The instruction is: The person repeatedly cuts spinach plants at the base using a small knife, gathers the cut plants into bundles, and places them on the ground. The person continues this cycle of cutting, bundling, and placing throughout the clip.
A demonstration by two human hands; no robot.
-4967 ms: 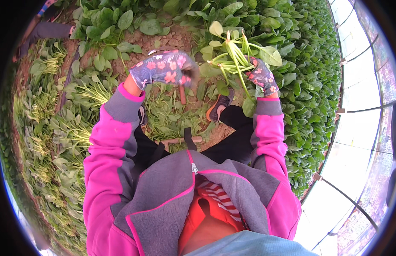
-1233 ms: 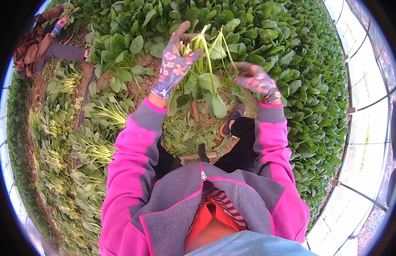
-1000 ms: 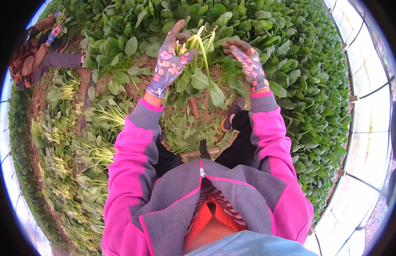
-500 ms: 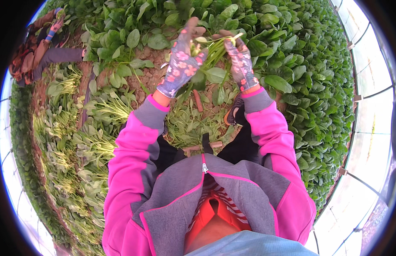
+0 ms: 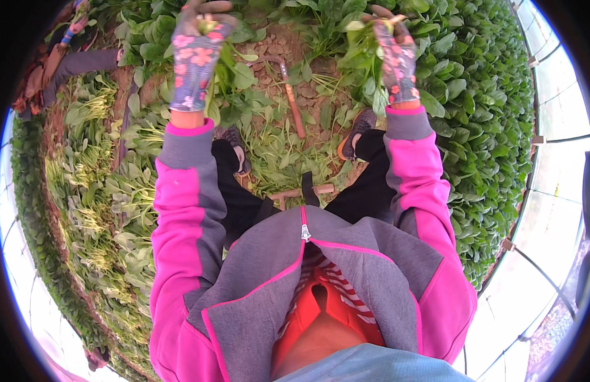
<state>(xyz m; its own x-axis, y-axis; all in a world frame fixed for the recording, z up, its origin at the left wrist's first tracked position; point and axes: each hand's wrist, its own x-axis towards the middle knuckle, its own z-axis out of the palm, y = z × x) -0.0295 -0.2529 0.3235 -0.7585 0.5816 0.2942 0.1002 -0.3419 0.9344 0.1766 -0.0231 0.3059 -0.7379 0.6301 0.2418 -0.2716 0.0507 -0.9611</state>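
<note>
In flower-patterned gloves, my hands are wide apart at the far side. My left hand (image 5: pixel 197 60) is closed round a small bunch of leafy greens (image 5: pixel 226 73), its pale root ends up by the fingers and its leaves hanging beside the palm. My right hand (image 5: pixel 397 60) grips a second bunch of spinach-like greens (image 5: pixel 365 57), leaves drooping on its left side. Between the hands, a sickle (image 5: pixel 293 105) lies on the soil, brown handle toward me and curved blade at the far end, apart from both hands.
Dense growing greens (image 5: pixel 473 146) fill the right and far side. Cut bunches (image 5: pixel 91 172) lie in rows at left. Loose leaves (image 5: pixel 276 153) cover the ground between my shoes (image 5: pixel 357 132). Another person (image 5: pixel 59 63) works at the far left. A translucent greenhouse wall (image 5: pixel 556 184) curves along the right.
My hands have moved apart, the left leftward and the right rightward, both farther from me. The greens between them are now in two separate bunches. More of the sickle shows.
</note>
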